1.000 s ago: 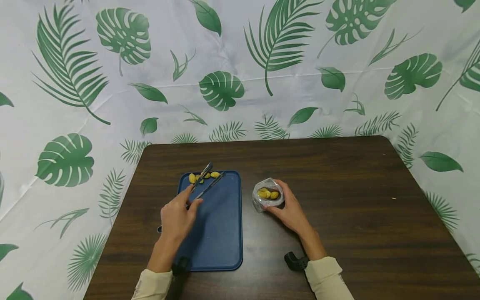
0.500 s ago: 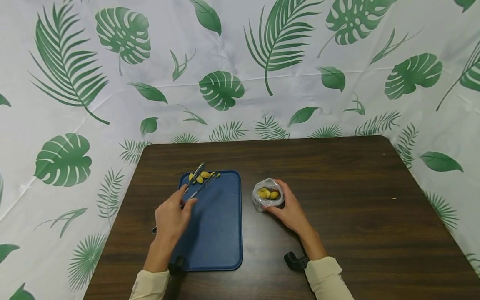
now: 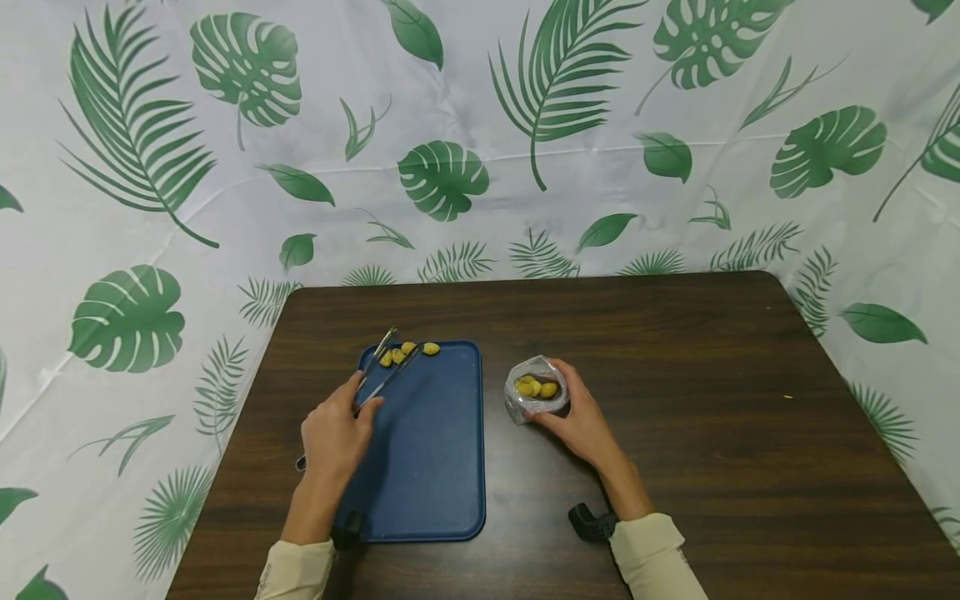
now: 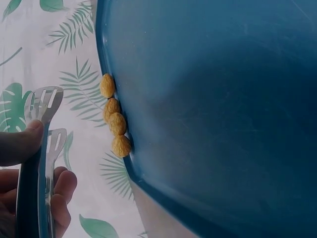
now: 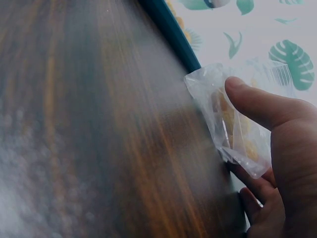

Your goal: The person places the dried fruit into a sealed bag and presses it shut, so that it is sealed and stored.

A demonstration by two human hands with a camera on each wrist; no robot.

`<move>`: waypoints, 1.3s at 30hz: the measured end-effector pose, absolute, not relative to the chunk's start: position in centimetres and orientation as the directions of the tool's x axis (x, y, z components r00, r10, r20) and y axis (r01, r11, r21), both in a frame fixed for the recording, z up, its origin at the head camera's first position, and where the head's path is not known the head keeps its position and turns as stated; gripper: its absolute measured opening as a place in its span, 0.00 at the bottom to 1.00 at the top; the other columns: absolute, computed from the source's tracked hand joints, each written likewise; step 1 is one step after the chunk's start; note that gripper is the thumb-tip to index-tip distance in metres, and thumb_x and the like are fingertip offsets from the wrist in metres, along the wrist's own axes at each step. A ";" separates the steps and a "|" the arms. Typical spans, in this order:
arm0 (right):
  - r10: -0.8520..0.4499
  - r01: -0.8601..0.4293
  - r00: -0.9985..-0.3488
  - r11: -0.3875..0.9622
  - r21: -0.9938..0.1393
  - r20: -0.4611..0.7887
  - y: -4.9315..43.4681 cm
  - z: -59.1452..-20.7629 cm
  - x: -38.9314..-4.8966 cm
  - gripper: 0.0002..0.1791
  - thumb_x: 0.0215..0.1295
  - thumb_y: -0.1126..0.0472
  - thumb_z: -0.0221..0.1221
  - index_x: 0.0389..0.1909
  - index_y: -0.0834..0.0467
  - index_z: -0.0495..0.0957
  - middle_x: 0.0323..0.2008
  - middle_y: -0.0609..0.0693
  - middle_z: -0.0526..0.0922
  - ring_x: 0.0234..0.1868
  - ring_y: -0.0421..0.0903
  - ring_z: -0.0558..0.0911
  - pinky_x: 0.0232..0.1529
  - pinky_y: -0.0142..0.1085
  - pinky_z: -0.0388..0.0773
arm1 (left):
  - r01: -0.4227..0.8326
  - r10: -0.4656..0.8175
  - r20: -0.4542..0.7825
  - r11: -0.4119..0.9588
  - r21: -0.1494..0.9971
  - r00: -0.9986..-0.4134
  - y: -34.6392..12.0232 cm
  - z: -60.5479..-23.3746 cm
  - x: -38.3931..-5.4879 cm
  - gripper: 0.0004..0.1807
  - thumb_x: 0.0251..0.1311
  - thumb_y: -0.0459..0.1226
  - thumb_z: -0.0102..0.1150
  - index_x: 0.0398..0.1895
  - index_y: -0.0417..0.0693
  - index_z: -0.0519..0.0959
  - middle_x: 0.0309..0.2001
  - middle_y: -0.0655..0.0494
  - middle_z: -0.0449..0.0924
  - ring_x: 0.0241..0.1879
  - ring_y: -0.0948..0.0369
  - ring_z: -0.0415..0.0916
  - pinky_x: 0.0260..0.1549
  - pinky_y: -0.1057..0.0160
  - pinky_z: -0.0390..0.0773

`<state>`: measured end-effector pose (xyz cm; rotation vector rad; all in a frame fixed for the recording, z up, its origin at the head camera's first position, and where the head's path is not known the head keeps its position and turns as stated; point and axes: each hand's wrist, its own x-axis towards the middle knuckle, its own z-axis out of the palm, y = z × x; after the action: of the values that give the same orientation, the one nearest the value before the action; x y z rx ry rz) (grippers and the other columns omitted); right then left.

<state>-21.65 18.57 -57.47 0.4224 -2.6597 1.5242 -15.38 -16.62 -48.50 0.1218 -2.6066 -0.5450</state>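
My left hand (image 3: 333, 437) holds metal tongs (image 4: 45, 104) with dark handles, thumb on one arm and fingers curled round the other. The two slotted tips stand apart with nothing gripped, over the far left corner of the blue tray (image 3: 435, 454). Several small, wrinkled, yellow oval pieces (image 4: 117, 124), whose kind I cannot tell, lie in a row along the tray's far rim. To the right of the tray, my right hand (image 3: 581, 421) holds a clear plastic bag (image 5: 205, 91) by its side, mouth up and open. More yellow pieces (image 3: 528, 387) lie inside it.
Tray and bag are on a dark wood-grain table (image 3: 712, 433). Behind it hangs a white cloth (image 3: 337, 233) printed with green leaves. A tiny light scrap (image 3: 787, 397) lies at the table's right side.
My left hand and the tongs have shifted left and slightly toward me, away from the rightmost yellow piece. The pieces have moved a little in their row. My right hand and the bag stay put.
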 end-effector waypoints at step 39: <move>-0.211 -0.236 -0.966 0.483 -0.843 0.150 18.7 -57.7 -21.7 0.48 0.47 0.39 0.68 0.67 0.33 0.52 0.65 0.43 0.64 0.64 0.48 0.65 0.62 0.58 0.60 | -0.168 -0.286 0.264 0.904 0.394 -0.921 -17.8 -50.2 -15.9 0.27 0.57 0.43 0.63 0.56 0.37 0.74 0.47 0.35 0.80 0.36 0.35 0.79 0.32 0.37 0.74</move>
<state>-21.68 18.68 -57.68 0.4042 -2.6828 1.5315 -15.94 -17.81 -50.16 0.3370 -2.7505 -0.5283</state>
